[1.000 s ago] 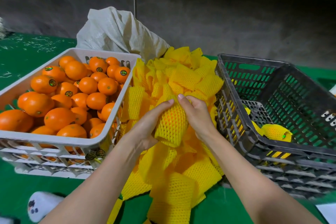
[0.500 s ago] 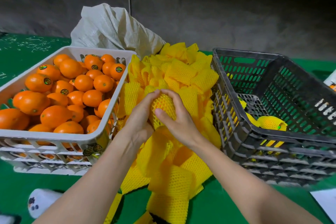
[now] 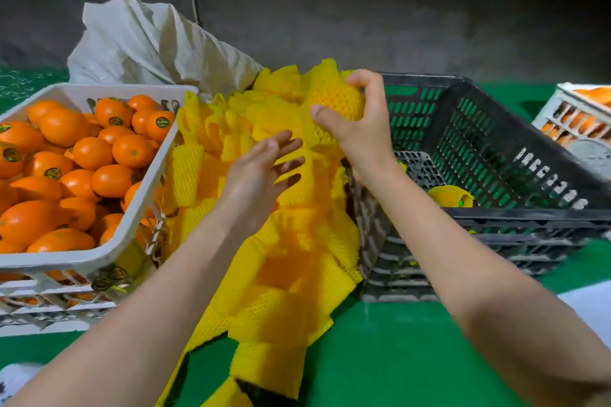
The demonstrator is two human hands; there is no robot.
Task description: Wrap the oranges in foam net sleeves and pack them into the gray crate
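A green table (image 3: 380,357) carries the gray crate (image 3: 479,129) on the right and a white crate (image 3: 82,258) heaped with bare oranges (image 3: 66,175) on the left. A pile of yellow foam net sleeves (image 3: 291,258) lies between them, with a pale woven sack (image 3: 139,43) behind. The right hand (image 3: 360,129), raised by the gray crate's left wall, curls fingers and thumb round a sleeved orange (image 3: 334,99). The left hand (image 3: 258,175) hovers over the pile, fingers spread, holding nothing. One wrapped orange (image 3: 449,196) lies inside the gray crate

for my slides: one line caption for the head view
Right hand holds a yellow foam-netted orange beside the gray slotted plastic crate, left hand open.
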